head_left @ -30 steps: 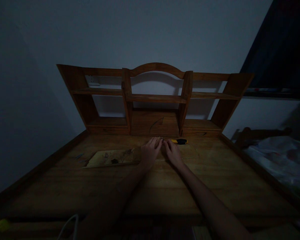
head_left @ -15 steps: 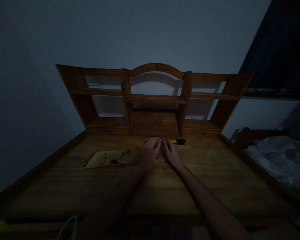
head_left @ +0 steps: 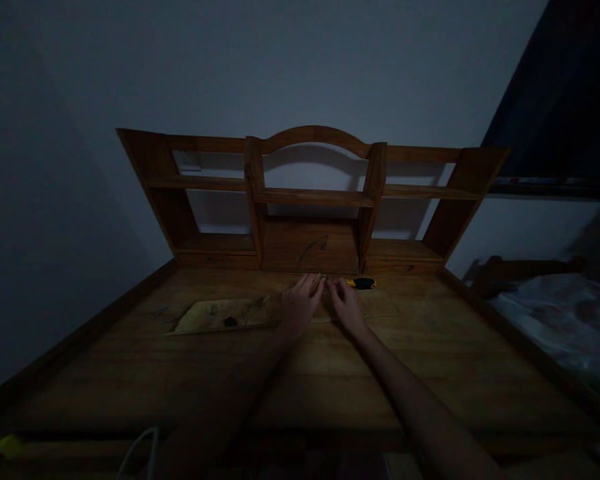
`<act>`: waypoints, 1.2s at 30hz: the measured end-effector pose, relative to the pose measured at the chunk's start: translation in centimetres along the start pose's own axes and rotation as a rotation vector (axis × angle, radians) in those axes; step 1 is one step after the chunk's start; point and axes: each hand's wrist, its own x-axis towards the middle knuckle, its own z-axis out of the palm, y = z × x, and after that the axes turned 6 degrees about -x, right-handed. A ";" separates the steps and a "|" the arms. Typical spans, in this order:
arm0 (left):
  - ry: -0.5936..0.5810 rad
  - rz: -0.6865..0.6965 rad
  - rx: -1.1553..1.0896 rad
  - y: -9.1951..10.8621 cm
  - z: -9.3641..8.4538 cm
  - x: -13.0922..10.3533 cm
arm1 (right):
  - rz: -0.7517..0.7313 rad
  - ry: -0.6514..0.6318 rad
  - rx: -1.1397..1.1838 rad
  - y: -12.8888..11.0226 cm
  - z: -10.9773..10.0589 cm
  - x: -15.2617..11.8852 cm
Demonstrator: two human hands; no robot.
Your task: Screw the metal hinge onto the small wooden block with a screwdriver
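Over a long, stained wooden board (head_left: 205,316) on the desk, my left hand (head_left: 299,301) and my right hand (head_left: 345,303) meet with fingers pinched together. A tiny shiny piece (head_left: 325,277) shows at the fingertips, too small and dark to name. Which hand grips it is hard to tell. Just beyond my right hand lies a tool with a yellow and black handle (head_left: 364,283); its other end is hidden by the fingers. Small thin metal pieces (head_left: 161,311) lie left of the board.
A wooden shelf unit (head_left: 314,197) stands at the back of the desk (head_left: 330,387). A white cable (head_left: 143,437) and a yellow object (head_left: 9,446) are at the lower left. On the right, plastic sheeting (head_left: 565,320) lies beside the desk.
The view has shifted slightly, so everything sits a little further right. Both hands keep nearly the same pinched pose at the board.
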 end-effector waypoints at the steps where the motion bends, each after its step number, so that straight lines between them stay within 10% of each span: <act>1: -0.001 -0.003 0.001 0.0 0.0 0.0 | -0.007 0.002 -0.001 0.0 0.0 0.0; 36: 0.009 0.014 -0.007 0.0 0.0 0.0 | -0.031 0.021 -0.027 0.3 0.4 0.1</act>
